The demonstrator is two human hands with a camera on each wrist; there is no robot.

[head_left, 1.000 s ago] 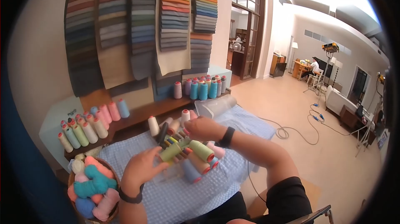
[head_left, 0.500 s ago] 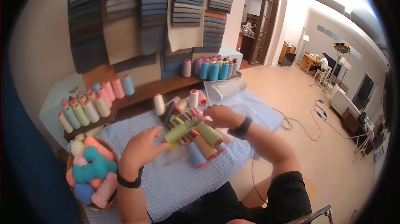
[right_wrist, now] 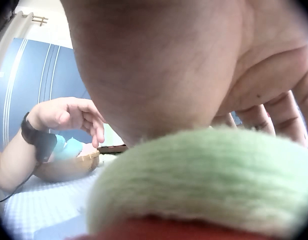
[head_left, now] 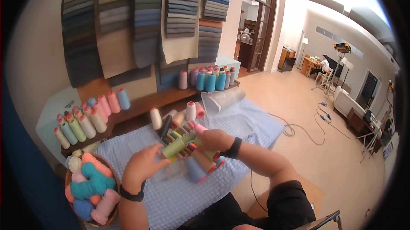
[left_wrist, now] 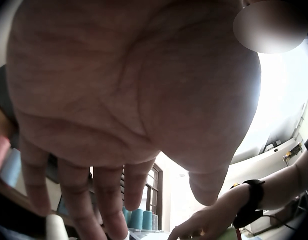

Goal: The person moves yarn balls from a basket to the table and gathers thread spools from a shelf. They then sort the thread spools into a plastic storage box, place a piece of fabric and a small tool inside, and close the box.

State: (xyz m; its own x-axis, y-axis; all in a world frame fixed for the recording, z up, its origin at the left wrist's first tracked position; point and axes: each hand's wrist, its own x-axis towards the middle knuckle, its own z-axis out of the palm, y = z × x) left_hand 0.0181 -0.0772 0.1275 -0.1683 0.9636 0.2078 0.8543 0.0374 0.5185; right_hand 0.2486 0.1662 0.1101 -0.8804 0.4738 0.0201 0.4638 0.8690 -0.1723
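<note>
A pile of thread spools lies on the checked cloth [head_left: 160, 204]. At its left side my left hand [head_left: 143, 163] hovers with loosely bent fingers, fingertips close to a green spool [head_left: 173, 148]. Nothing lies across its palm in the left wrist view. My right hand [head_left: 213, 140] reaches down over the pile beside a pink spool [head_left: 198, 128]. Under its palm, a pale green cone of thread [right_wrist: 209, 180] fills the right wrist view and hides the fingertips, so I cannot tell whether they grip anything. A beige cone [head_left: 202, 160] and a blue cone [head_left: 194, 171] lie nearer me.
A basket of yarn [head_left: 114, 213] stands at the left. White [head_left: 156, 119] and black [head_left: 165, 128] cones are behind the pile. More cones stand on the wooden shelf [head_left: 149, 104] under hanging fabric swatches [head_left: 179, 20]. A clear plastic container [head_left: 220, 101] lies at the back right.
My right hand has moved lower and nearer me, over the green cone at the pile's right. The left hand keeps its place by the green spool. The head view has shifted a little.
</note>
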